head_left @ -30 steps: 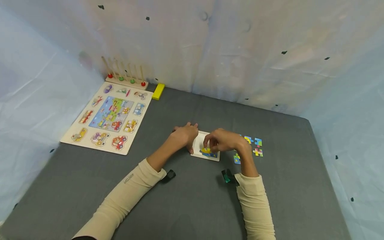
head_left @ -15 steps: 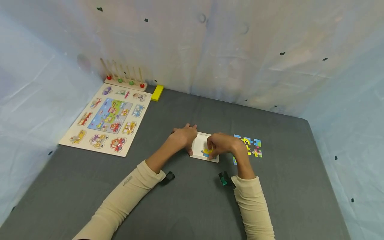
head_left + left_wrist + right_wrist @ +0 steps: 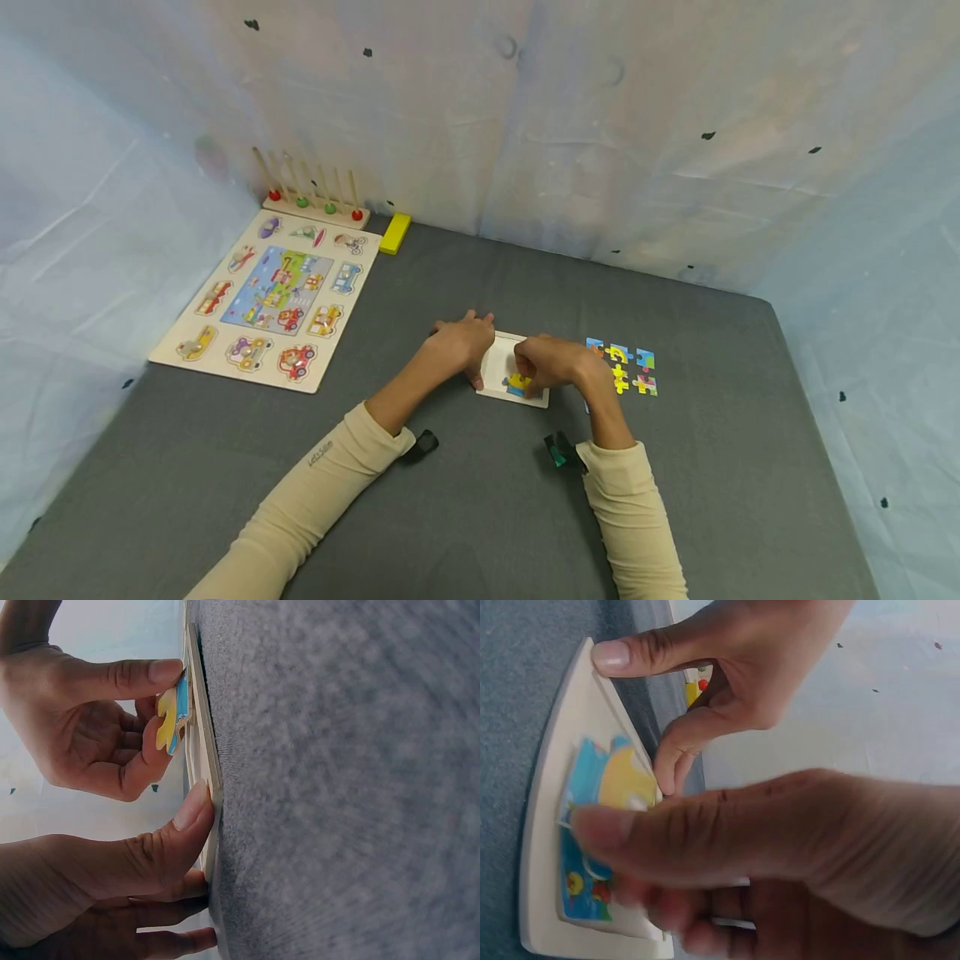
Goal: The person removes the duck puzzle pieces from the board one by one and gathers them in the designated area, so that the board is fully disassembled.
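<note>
My left hand grips the left end of a small pale wooden puzzle tray, thumb at the near corner and fingers at the far side. Over the tray's near right part, my right hand pinches a yellow and blue jigsaw piece between thumb and fingers. In the right wrist view this piece sits tilted, partly behind the thumb. Another piece, blue with small coloured figures, lies in the tray's corner, partly covered by the right hand.
Several loose jigsaw pieces lie right of the tray, some hidden by the right arm. At back left are a large picture pegboard, a wooden peg stand with beads and a yellow block. A fabric wall rises behind.
My right hand has come down to the tray's near right part, its fingers now closer together on the yellow and blue piece. The left hand stays on the tray.
</note>
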